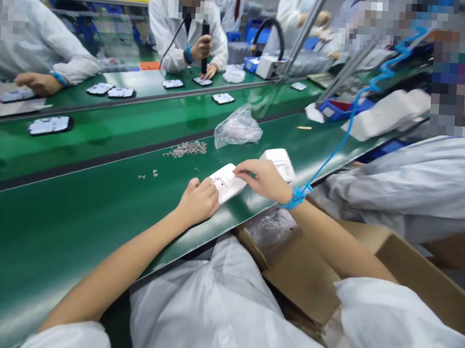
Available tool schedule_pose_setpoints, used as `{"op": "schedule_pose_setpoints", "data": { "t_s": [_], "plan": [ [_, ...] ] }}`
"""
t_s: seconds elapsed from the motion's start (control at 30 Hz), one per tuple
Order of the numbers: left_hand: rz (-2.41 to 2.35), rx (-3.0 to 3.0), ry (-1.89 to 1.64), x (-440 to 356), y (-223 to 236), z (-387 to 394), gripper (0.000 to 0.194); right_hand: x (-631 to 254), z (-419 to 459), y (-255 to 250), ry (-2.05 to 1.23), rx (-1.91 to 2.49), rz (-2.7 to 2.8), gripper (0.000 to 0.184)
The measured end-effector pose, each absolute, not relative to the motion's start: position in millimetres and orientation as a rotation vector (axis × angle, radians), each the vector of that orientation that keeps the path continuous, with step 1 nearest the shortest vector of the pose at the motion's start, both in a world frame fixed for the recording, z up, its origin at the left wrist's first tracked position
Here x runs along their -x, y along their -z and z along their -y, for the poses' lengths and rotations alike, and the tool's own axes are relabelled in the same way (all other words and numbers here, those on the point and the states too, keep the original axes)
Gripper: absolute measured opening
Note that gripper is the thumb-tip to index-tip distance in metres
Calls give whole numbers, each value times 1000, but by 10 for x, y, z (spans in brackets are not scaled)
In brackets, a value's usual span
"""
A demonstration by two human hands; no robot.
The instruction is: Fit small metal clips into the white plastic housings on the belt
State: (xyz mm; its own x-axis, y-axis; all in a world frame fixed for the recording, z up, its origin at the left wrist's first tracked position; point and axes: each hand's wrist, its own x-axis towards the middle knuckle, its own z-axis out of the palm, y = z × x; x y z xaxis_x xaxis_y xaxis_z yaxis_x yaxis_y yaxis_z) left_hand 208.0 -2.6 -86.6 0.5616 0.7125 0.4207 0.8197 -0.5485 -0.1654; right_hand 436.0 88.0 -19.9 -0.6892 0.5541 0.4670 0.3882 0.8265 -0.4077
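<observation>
A flat white plastic part [228,184] lies on the green work surface [75,222] near its front edge. My left hand [197,201] is curled with its fingers pressed on the part's near left end. My right hand [262,177] rests over the part's right edge, fingertips pinched on top of it. A blue coiled wrist strap [296,197] circles my right wrist. A second white part [280,161] sits just behind my right hand. A pile of small grey pieces [187,148] lies farther back on the surface, with a few stray ones to its left.
A crumpled clear plastic bag [237,128] lies behind the parts. An open cardboard box [313,273] sits at my lap on the right. Across the green belt, people in white coats work on dark trays [50,125]. One person's hand holds a black tool [204,45]. A white sleeve [413,180] lies at the right.
</observation>
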Motion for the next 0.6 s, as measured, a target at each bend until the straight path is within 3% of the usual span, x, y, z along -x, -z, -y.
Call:
{"op": "schedule_pose_setpoints", "data": {
  "t_s": [0.2, 0.33, 0.43, 0.6],
  "plan": [
    [1436, 2480, 764, -1445, 894, 392, 19, -3586, -789, 407, -439, 493, 2556, 14],
    [1897, 2265, 1060, -1342, 907, 312, 14, -3349, -772, 430, -404, 457, 2668, 15],
    [2203, 2237, 1101, -1324, 901, 211, 11, -3291, -777, 449, -361, 458, 2739, 15],
    [2261, 2383, 1059, -1326, 895, 167, 9, -3282, -787, 528, -356, 433, 2778, 16]
  ]
}}
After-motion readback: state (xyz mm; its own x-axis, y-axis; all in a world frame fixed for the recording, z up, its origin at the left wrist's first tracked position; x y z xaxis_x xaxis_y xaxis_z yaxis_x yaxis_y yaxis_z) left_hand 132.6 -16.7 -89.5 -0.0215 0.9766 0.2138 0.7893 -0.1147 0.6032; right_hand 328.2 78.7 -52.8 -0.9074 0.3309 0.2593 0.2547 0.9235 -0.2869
